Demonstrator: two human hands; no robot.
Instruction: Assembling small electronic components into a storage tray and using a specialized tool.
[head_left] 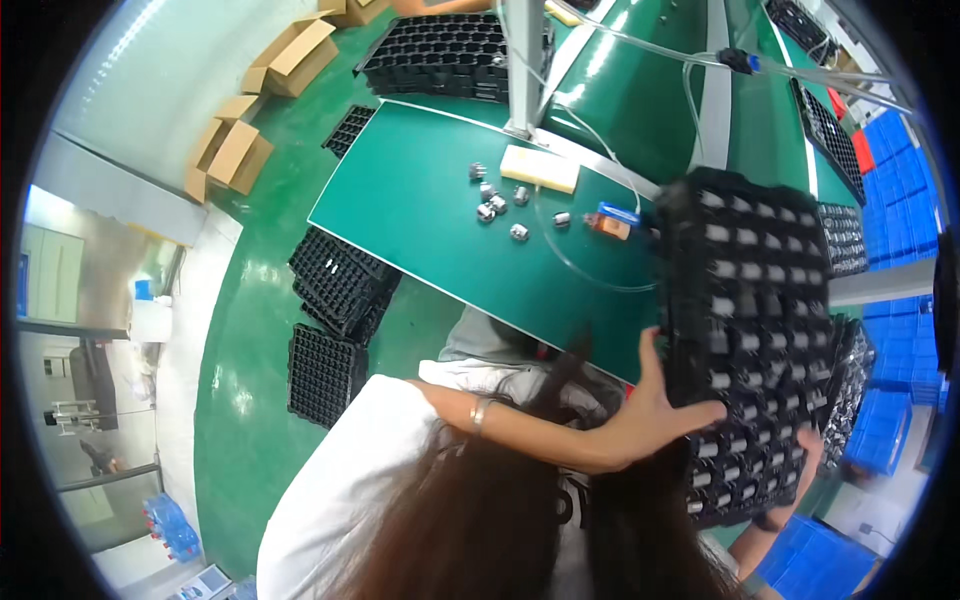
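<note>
A black plastic tray (684, 290) with rows of pockets holding whitish-silver parts is tilted up at the right of the green table (420, 230). My left hand (640, 428) grips its near left edge, with the thumb over the top and the fingers partly out of sight. At the tray's right edge my right hand (806, 458) holds on, mostly hidden behind it. Whether one tray or a stack is in my hands I cannot tell. Several small silver cylindrical parts (519, 232) lie loose on the table, beside a pale yellow block (540, 169) and a blue-and-orange tool (612, 222).
More black trays (435, 60) are stacked beyond the table, with others (326, 375) on the floor to the left. A grey post (522, 70) and thin clear tubing (590, 284) cross the work area. Open cardboard boxes (230, 155) stand far left; blue bins (895, 260) line the right.
</note>
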